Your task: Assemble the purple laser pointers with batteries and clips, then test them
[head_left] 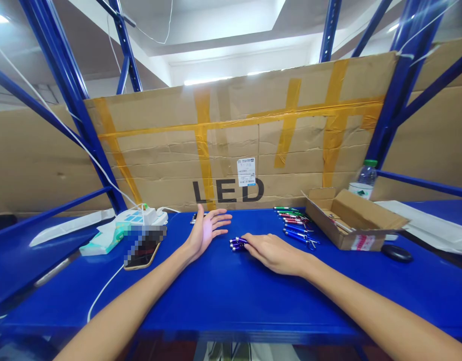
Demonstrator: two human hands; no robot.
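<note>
My left hand [207, 230] is raised over the blue table with its fingers spread and its palm turned inward; nothing is in it. Some small dark object lies partly hidden behind it. My right hand [270, 250] has its fingers closed on one or more dark purple pens [236, 244], whose ends point left toward my left hand. To the right of it, blue pens [296, 232] lie on the table, with red pens [294, 219] and green pens [285, 209] farther back.
An open cardboard box [343, 235] holds some items at the right, near a black mouse [397, 253] and a bottle [366, 178]. A phone [146, 248], tissue pack [103, 240] and white cable [103, 291] lie left. Cardboard [166, 155] stands behind.
</note>
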